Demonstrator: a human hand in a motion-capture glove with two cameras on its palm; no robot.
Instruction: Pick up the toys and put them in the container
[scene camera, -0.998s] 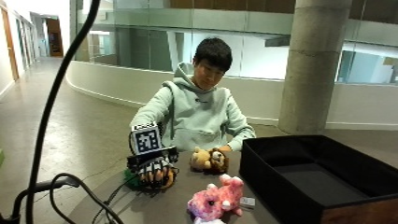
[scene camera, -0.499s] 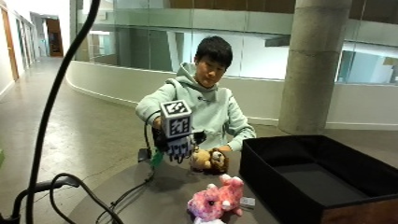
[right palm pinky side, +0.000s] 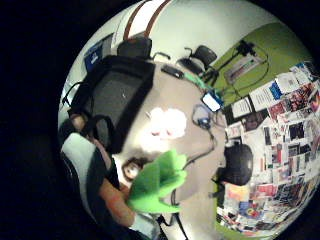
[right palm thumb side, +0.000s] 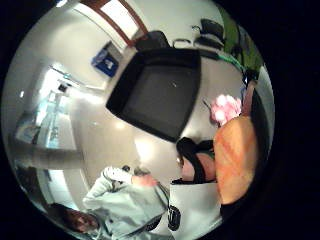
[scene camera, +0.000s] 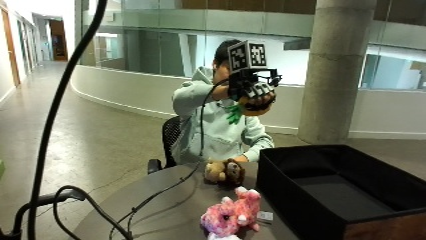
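I have the gloved right hand (scene camera: 253, 93) raised high, up at face level and well above the table (scene camera: 166, 200), with its fingers curled round an orange carrot toy (scene camera: 256, 104) whose green leaves (scene camera: 233, 114) hang out below the palm. Both palm views agree: the orange body (right palm thumb side: 235, 157) fills the space right beside the thumb, and the green leaves (right palm pinky side: 156, 182) stick out on the little-finger side, so the toy lies across the palm and is held, not merely near it. I judge the height is there to carry the carrot over the near wall of the black container (scene camera: 293, 170), which stands on the table to one side and is open on top; looking down from the palm I see only bare bottom (right palm thumb side: 160, 95), no toys in it yet. Two more toys are left on the table: a brown plush (scene camera: 224, 171) just in front of the person, close to the container's corner, and a pink plush (scene camera: 231, 215) nearer the outside camera, with a small white tag (scene camera: 265, 216) beside it. The bare hand is down behind the brown plush and I cannot tell what its fingers are doing. To my mind the next thing is to swing across over the opening and let go, taking care the dangling leaves clear the rim.
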